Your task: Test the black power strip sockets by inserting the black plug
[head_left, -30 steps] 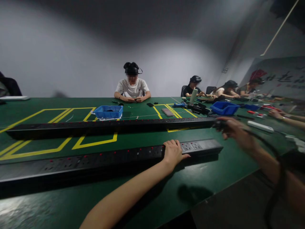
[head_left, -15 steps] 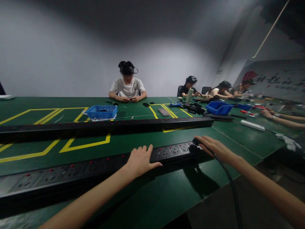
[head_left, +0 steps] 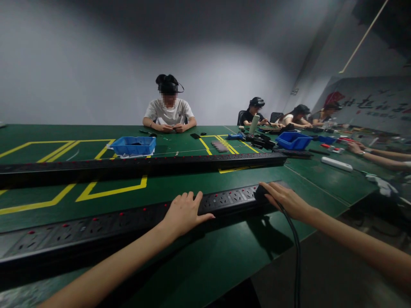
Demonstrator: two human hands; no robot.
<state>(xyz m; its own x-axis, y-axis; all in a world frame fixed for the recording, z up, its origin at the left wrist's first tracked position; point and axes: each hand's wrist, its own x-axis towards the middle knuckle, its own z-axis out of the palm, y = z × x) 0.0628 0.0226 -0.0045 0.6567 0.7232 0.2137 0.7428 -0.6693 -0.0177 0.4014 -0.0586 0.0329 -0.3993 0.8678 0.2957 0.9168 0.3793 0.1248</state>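
Note:
A long black power strip (head_left: pixel 231 197) with red lights and a row of sockets runs across the near side of the green table. My left hand (head_left: pixel 183 214) lies over its middle, fingers over the far edge and thumb along the near side, gripping it. At the strip's right end, my right hand (head_left: pixel 287 199) is closed around a black plug (head_left: pixel 260 192). The plug sits against the socket face; its prongs are hidden, so how deep they are is unclear. From this hand a black cable (head_left: pixel 297 256) hangs past the table edge.
Beyond lies a second long black power strip (head_left: pixel 192 163). Behind it stand a blue bin (head_left: pixel 133 147) and, farther right, another blue bin (head_left: pixel 293 142) near black tools. A white bar (head_left: pixel 336 164) lies at right. Several people sit around the table (head_left: pixel 180 185).
The plug has come down from a slight tilt above the strip to rest against its sockets. My left hand keeps its grip on the strip. The view has shifted a little.

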